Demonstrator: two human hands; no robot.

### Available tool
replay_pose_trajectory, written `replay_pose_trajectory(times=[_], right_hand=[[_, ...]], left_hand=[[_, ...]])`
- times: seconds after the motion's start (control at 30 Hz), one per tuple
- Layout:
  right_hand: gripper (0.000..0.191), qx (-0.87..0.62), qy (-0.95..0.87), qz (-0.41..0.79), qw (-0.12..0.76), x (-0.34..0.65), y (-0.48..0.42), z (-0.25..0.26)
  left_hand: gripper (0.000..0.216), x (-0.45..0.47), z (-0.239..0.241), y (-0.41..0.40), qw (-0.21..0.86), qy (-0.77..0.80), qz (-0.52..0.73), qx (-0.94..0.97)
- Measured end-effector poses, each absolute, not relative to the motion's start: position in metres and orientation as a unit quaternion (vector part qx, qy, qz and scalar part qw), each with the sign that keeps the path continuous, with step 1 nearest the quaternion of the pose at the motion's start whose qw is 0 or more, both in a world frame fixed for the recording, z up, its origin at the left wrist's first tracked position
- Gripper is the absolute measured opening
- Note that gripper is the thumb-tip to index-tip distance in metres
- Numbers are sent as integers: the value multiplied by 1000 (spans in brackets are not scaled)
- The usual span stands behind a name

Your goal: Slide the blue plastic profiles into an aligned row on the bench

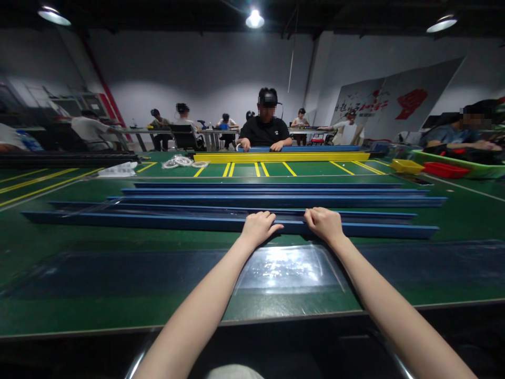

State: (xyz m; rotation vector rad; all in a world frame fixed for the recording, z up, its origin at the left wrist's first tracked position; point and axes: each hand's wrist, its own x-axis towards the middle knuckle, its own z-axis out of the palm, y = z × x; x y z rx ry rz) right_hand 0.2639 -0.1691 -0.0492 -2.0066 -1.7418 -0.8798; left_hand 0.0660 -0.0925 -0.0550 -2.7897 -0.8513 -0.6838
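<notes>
A long blue channel [130, 220] lies across the green table in front of me, its trough facing up. Over its near wall, around the middle, my left hand [258, 229] is closed with the thumb pointing right. A short way to the right, my right hand [324, 223] is curled over the same wall; its fingertips are partly hidden. A clear plastic strip [165, 268] lies flat between the channel and the table's near edge, glaring under the light. Behind the held channel lie several more blue channels [276, 201], roughly parallel to it.
Yellow channels [282, 157] lie farther back, before a co-worker [265, 126] whose hands are on another blue piece. Coiled white cords [177, 161] sit left of them. Right are a yellow tray [406, 166], a red tray [445, 169] and a green bin [487, 171].
</notes>
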Motion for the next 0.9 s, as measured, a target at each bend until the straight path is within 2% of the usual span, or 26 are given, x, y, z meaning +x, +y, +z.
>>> replay_pose_trajectory(times=[0.27,0.63,0.9], right_hand=[[43,-681,-612,-352,194,254,-165,-49],[41,-746,-595,-250,166,242,-158,-47],[44,-747,-599,-250,146,244,-156,-46]], left_hand=[[39,65,-54,-92,73,-282,-224,-930],[38,65,-55,-92,81,-280,-222,-931],[39,64,-53,-92,98,-283,-214,-930]])
